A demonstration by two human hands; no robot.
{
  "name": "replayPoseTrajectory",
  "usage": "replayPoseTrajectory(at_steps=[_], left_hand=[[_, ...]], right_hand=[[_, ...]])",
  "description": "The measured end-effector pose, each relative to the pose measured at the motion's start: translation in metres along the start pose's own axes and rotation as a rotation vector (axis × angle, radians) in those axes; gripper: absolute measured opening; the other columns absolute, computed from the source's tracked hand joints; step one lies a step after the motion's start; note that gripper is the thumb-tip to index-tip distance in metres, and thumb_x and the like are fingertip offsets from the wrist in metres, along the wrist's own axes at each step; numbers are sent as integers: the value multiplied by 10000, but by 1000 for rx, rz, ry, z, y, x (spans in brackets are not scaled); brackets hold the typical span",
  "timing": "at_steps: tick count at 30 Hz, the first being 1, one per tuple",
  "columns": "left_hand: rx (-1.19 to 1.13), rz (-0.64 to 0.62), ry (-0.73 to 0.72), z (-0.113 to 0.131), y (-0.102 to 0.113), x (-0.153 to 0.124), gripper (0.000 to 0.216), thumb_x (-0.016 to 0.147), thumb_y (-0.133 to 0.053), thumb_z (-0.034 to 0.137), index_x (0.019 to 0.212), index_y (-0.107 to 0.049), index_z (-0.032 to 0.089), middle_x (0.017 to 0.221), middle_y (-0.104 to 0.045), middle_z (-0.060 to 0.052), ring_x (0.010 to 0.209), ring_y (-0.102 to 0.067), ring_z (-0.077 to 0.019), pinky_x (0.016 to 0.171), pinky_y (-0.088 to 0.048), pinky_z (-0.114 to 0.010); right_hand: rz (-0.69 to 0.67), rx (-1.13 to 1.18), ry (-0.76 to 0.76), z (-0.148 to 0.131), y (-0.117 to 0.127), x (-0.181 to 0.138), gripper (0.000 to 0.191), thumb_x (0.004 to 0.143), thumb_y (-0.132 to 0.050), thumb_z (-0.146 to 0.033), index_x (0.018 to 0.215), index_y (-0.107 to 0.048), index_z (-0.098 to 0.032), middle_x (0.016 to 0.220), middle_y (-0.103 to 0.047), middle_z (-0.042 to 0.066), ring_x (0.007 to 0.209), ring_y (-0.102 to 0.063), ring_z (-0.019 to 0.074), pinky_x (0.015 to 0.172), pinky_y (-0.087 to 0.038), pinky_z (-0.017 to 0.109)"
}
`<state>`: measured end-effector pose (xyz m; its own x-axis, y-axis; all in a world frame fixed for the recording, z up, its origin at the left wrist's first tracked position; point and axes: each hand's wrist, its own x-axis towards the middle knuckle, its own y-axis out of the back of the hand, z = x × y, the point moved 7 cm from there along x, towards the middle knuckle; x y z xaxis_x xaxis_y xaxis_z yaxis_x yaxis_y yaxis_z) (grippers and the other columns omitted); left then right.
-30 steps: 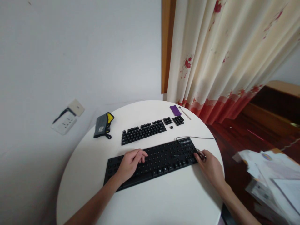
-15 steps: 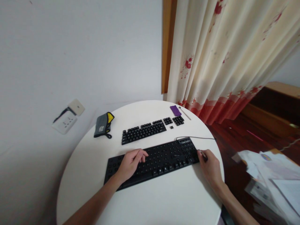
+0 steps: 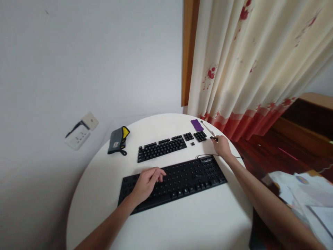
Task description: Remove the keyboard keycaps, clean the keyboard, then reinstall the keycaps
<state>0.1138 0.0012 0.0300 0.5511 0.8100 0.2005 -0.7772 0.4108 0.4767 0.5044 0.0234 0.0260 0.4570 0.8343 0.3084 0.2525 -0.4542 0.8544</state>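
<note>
A black keyboard frame [image 3: 182,178] lies across the near half of a round white table [image 3: 182,222]. My left hand [image 3: 147,184] rests on its left-middle part with fingers curled on the surface. Behind it lie rows of removed black keycaps [image 3: 161,148], laid out in keyboard order. My right hand [image 3: 222,145] reaches to the far right of the table, pinched on a small dark piece [image 3: 213,138] held just right of the keycap block [image 3: 200,136]. One single keycap [image 3: 192,143] sits alone.
A grey and yellow pouch [image 3: 118,139] lies at the back left of the table. A purple object [image 3: 197,125] and a thin stick [image 3: 207,128] lie at the back right. The keyboard cable [image 3: 221,155] runs off right. Curtain, wall socket and papers surround the table.
My right hand left the keyboard's right end and moved forward to the far right, beside the keycap block, carrying a small dark piece. My left hand stayed put.
</note>
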Motion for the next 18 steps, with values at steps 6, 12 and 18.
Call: replayPoseTrajectory(at_steps=[6, 12, 18], left_hand=[[21, -11, -10, 5, 0, -1, 422, 992, -406, 414, 843, -695, 147, 652, -621, -22, 625, -572, -144, 623, -451, -245], [42, -34, -13, 5, -1, 0, 403, 995, -402, 396, 854, -694, 157, 672, -640, -28, 650, -587, -150, 635, -457, -246], [54, -38, -26, 8, -2, 0, 406, 996, -395, 387, 853, -697, 157, 667, -642, -28, 646, -593, -150, 639, -459, -248]], right_hand=[[-91, -90, -33, 4, -28, 12, 244, 874, -535, -219, 928, -730, -84, 951, -711, 200, 845, -661, 251, 707, -425, 284], [-127, -118, -34, 6, -37, 17, 259, 879, -540, -248, 959, -730, -92, 970, -716, 186, 870, -667, 245, 714, -433, 270], [-136, -107, -27, 3, -40, 17, 280, 888, -527, -265, 975, -728, -90, 983, -710, 198, 892, -668, 262, 711, -430, 281]])
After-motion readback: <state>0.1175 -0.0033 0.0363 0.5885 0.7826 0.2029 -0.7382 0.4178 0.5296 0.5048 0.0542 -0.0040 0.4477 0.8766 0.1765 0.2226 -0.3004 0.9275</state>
